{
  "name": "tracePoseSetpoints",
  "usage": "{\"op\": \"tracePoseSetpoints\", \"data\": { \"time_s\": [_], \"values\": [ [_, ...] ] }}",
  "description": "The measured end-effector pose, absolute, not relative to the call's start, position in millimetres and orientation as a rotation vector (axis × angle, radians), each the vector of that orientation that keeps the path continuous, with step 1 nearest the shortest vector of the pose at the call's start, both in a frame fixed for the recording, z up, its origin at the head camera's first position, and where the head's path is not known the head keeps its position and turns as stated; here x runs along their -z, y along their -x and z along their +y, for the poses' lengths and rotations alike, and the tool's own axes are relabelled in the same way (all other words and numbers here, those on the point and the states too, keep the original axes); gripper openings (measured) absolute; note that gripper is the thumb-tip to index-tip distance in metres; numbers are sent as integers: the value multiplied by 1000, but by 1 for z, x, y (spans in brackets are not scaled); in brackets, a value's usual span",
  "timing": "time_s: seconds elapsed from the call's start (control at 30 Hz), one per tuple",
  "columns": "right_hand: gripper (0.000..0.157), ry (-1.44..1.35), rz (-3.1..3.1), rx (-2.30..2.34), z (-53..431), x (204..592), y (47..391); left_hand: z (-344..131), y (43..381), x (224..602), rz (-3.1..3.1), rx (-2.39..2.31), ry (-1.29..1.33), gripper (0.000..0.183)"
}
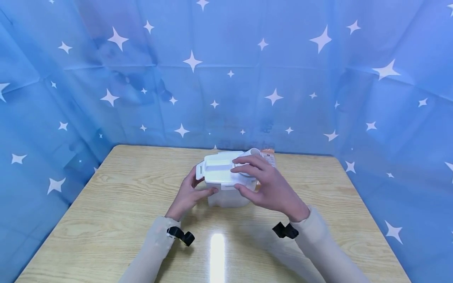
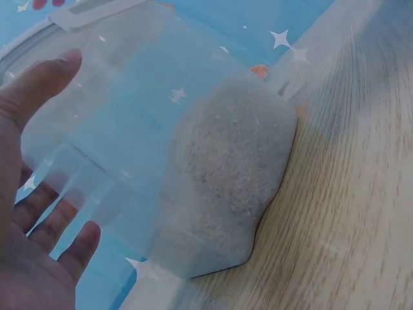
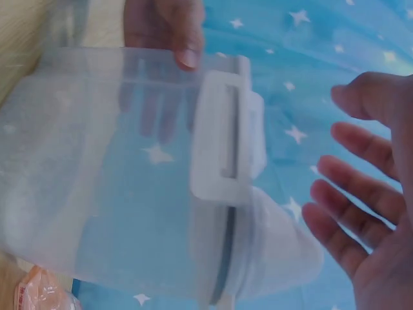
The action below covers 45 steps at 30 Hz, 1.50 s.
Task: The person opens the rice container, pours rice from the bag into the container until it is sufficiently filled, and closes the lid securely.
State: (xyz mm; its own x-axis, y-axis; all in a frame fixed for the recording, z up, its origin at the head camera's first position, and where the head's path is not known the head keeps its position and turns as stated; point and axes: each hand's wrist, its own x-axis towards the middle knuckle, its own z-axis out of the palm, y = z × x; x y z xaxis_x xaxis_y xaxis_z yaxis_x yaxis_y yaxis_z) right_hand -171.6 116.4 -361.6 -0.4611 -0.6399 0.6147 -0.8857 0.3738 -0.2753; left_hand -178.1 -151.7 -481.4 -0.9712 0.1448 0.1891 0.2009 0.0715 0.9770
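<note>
A translucent rice storage container stands near the far edge of the table, with rice heaped in its bottom. Its white lid is on, with side clips such as the white clip and a white measuring cup on top. My left hand grips the container's left side, thumb on the near face and fingers on the far one. Over the lid's right part hovers my right hand, fingers spread and apart from the lid in the right wrist view, holding nothing.
Behind the container, to its right, lies an orange and white plastic packet, partly hidden. The wooden table ends just beyond it, against a blue star-patterned curtain.
</note>
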Motion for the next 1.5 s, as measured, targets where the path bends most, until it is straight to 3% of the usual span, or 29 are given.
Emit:
{"op": "tracePoseSetpoints", "data": {
  "time_s": [0.57,0.87,1.03,1.23,1.5],
  "values": [
    [52,-1047,-2227,-1360,155,364,196,-157,176,477,-2269,2114,407,86],
    [41,-859,-2339,-1790,170,388,216,-163,177,477,-2233,2157,418,63],
    [43,-731,-2426,-1900,174,402,223,-163,179,475,-2262,2133,389,53],
    [55,-689,-2280,-2239,173,421,232,-162,181,474,-2212,2250,314,55],
    [41,-678,-2105,-2627,168,447,238,-161,181,473,-2164,2349,279,57]
  ]
}}
